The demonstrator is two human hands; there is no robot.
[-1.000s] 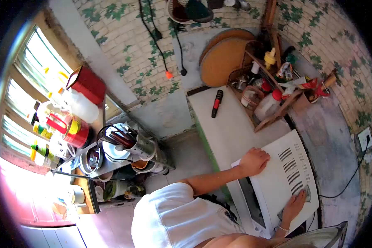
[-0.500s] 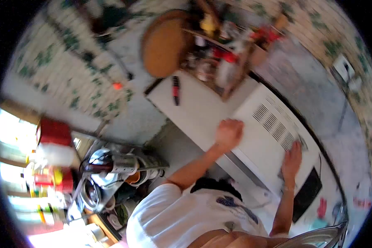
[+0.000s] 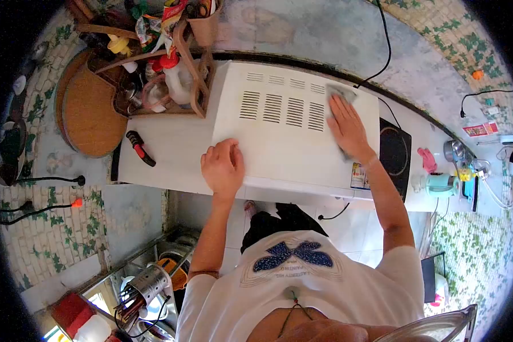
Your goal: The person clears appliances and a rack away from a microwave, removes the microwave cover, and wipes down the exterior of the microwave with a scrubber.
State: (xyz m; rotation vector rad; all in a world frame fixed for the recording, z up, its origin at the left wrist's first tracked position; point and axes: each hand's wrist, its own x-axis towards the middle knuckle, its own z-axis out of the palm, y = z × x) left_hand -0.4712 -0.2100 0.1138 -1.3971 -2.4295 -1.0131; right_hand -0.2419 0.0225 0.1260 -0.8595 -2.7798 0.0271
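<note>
A white microwave (image 3: 279, 139) with rows of vent slots faces me, its broad panel upward on the counter. Flat on its right part lies my right hand (image 3: 347, 126), holding a grey cloth (image 3: 343, 93) down against the panel beside the slots. Part of the cloth shows past the fingertips and along the hand's left side. My left hand (image 3: 223, 169) rests at the microwave's front left corner. Its fingers are curled in loosely, and I see nothing in them.
On the left of the counter (image 3: 171, 162) lies a red-and-black tool (image 3: 140, 149). Behind it stands a wooden rack (image 3: 202, 85) with bottles, beside a round board (image 3: 91, 108). Right of the microwave are a black cooktop (image 3: 394, 151), a pink cloth (image 3: 427, 160) and a teal container (image 3: 440, 185).
My view has turned, so the counter now runs nearly level across it. My right hand stays on the cloth near the slots; my left hand remains curled by the front edge.
</note>
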